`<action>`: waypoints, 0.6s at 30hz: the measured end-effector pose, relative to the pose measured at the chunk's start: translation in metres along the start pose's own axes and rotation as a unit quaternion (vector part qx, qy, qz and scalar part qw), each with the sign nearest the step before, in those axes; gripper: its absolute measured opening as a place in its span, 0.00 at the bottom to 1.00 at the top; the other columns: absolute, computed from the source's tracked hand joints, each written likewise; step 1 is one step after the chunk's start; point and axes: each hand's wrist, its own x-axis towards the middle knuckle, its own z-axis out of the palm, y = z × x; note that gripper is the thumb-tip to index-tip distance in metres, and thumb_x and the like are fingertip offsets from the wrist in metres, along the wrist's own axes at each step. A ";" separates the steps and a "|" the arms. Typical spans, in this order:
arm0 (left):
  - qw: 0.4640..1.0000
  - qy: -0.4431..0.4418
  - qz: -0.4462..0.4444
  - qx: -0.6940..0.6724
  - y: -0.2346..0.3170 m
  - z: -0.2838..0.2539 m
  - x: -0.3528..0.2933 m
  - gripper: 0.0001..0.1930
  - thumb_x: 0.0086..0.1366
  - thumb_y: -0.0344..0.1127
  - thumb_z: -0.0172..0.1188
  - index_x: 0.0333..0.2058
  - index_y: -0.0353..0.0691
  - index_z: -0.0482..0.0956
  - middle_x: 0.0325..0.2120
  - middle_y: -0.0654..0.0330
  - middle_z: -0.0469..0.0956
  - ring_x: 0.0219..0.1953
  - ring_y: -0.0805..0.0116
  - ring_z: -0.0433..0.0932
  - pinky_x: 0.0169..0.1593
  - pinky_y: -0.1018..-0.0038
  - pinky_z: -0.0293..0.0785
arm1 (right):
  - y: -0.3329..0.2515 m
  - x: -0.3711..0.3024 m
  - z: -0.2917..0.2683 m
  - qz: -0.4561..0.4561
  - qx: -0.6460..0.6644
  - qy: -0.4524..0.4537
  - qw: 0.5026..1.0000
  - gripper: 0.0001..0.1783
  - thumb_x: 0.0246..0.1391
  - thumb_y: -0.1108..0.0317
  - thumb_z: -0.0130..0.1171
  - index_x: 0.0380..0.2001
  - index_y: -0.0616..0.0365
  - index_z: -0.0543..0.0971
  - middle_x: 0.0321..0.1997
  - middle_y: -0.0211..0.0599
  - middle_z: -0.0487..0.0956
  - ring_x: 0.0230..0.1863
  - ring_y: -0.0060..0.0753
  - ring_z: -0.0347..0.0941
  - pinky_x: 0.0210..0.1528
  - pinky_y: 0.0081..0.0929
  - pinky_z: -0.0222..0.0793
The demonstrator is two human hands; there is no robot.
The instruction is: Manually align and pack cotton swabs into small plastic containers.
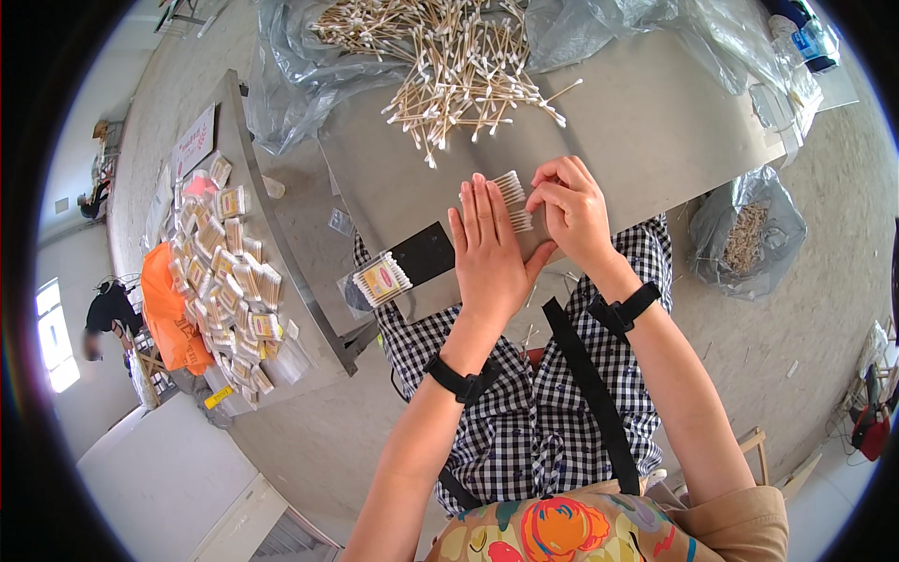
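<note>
A flat row of cotton swabs [514, 202] lies on the metal table, its white tips showing between my two hands. My left hand [489, 248] rests flat over the row's left part, fingers straight and side by side, hiding what is beneath. At the row's right side, my right hand [575, 217] has its fingers curled in a pinch; anything between them is hidden. Left of my left hand, a small labelled pack of cotton swabs [382, 279] sits at the end of a black strip [423, 254]. Beyond my hands spreads a large loose heap of swabs [464, 70].
Clear plastic sheeting [292, 89] surrounds the heap. On a side table at left lie many swab packs [229, 281] and an orange bag [169, 309]. A lined bin holding swabs [746, 239] stands right of the table. A bottle [813, 47] is at the far right corner.
</note>
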 end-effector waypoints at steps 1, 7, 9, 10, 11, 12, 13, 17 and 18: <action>1.000 0.000 -0.001 0.000 0.000 0.000 0.000 0.54 0.63 0.65 0.55 0.68 0.20 0.47 0.70 0.34 0.46 0.74 0.39 0.45 0.72 0.46 0.45 | -0.001 0.000 0.000 0.000 -0.005 0.001 1.000 0.09 0.40 0.85 0.57 0.21 0.57 0.80 0.35 0.30 0.75 0.38 0.36 0.73 0.39 0.33 0.73; 1.000 0.000 -0.002 0.002 0.000 0.000 0.000 0.54 0.62 0.66 0.55 0.68 0.20 0.48 0.70 0.33 0.47 0.73 0.39 0.45 0.71 0.46 0.45 | -0.003 0.003 0.002 0.007 -0.017 0.012 1.000 0.09 0.44 0.84 0.57 0.24 0.56 0.80 0.36 0.30 0.76 0.38 0.37 0.73 0.40 0.33 0.73; 1.000 0.000 -0.002 0.003 0.000 0.000 0.000 0.54 0.62 0.66 0.55 0.68 0.20 0.48 0.70 0.33 0.47 0.73 0.39 0.45 0.71 0.46 0.45 | -0.003 0.002 0.003 0.006 -0.018 0.012 1.000 0.09 0.44 0.84 0.57 0.24 0.56 0.80 0.36 0.30 0.76 0.38 0.37 0.73 0.40 0.34 0.73; 1.000 0.000 -0.001 0.002 0.000 0.000 0.000 0.54 0.62 0.66 0.55 0.68 0.20 0.48 0.70 0.33 0.47 0.73 0.39 0.45 0.71 0.45 0.46 | -0.003 0.002 0.003 0.005 -0.019 0.011 1.000 0.09 0.44 0.84 0.57 0.24 0.57 0.80 0.36 0.31 0.76 0.38 0.37 0.73 0.40 0.34 0.73; 1.000 0.001 -0.001 0.000 -0.001 0.000 0.000 0.54 0.62 0.65 0.55 0.68 0.20 0.48 0.70 0.33 0.47 0.73 0.39 0.45 0.71 0.45 0.46 | -0.002 0.002 0.003 0.005 -0.019 0.011 1.000 0.09 0.44 0.84 0.57 0.24 0.57 0.80 0.36 0.31 0.76 0.38 0.37 0.73 0.40 0.34 0.73; 1.000 0.001 -0.001 0.000 0.000 0.000 0.000 0.54 0.62 0.65 0.55 0.68 0.20 0.48 0.70 0.33 0.47 0.73 0.39 0.45 0.71 0.45 0.46 | -0.001 0.002 0.002 0.002 -0.020 0.001 1.000 0.09 0.44 0.84 0.56 0.24 0.57 0.80 0.37 0.31 0.76 0.39 0.37 0.73 0.41 0.35 0.73; 1.000 0.001 -0.002 -0.002 0.000 0.000 0.000 0.54 0.62 0.65 0.55 0.68 0.20 0.48 0.70 0.33 0.47 0.73 0.39 0.45 0.71 0.45 0.46 | 0.000 0.001 0.001 -0.001 -0.021 -0.008 1.000 0.10 0.43 0.84 0.56 0.25 0.57 0.80 0.37 0.31 0.76 0.39 0.38 0.73 0.42 0.35 0.73; 1.000 0.004 -0.004 -0.005 0.000 0.001 0.000 0.55 0.62 0.66 0.56 0.68 0.20 0.48 0.70 0.33 0.47 0.73 0.38 0.46 0.71 0.44 0.46 | -0.001 0.003 0.004 0.001 -0.016 0.012 1.000 0.11 0.43 0.84 0.56 0.27 0.56 0.80 0.38 0.31 0.76 0.41 0.39 0.73 0.43 0.36 0.73; 1.000 0.004 -0.005 -0.005 0.000 0.001 0.000 0.55 0.62 0.66 0.56 0.68 0.20 0.48 0.70 0.33 0.47 0.73 0.38 0.46 0.71 0.44 0.46 | -0.002 0.003 0.003 0.001 -0.024 0.011 1.000 0.11 0.43 0.84 0.55 0.28 0.56 0.80 0.39 0.31 0.76 0.41 0.39 0.73 0.43 0.36 0.73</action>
